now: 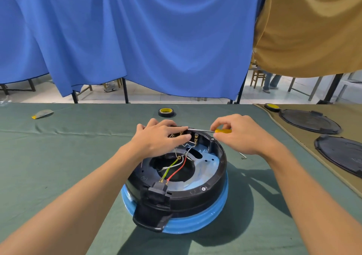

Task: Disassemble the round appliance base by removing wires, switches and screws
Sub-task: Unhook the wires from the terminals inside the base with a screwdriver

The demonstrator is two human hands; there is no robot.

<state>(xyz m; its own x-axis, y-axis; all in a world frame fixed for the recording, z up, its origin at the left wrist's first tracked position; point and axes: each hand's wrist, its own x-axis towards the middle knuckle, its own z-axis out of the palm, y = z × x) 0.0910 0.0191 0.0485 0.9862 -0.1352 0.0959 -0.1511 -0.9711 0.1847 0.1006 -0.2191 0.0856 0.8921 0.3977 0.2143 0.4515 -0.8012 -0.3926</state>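
The round appliance base (205, 202), black over a blue rim, lies upside down on the green cloth with its inside exposed. Red, white and yellow-green wires (174, 168) run from a black power socket (156, 191) at the front to a switch block at the far rim. My left hand (162, 139) rests over that far rim, its fingers on the switch block. My right hand (242, 133) pinches a small screwdriver (222, 131) with a yellow handle; its metal shaft points left and its tip meets the block by my left fingertips. A hex screw (203, 189) sits in the front right rim.
A roll of black tape (166, 112) lies beyond the base. Two black round covers (309, 120) (342, 155) and another tape roll (272, 107) sit on the brown cloth at right. A small grey and yellow item (42, 114) lies far left, a small metal piece (243, 156) by my right wrist.
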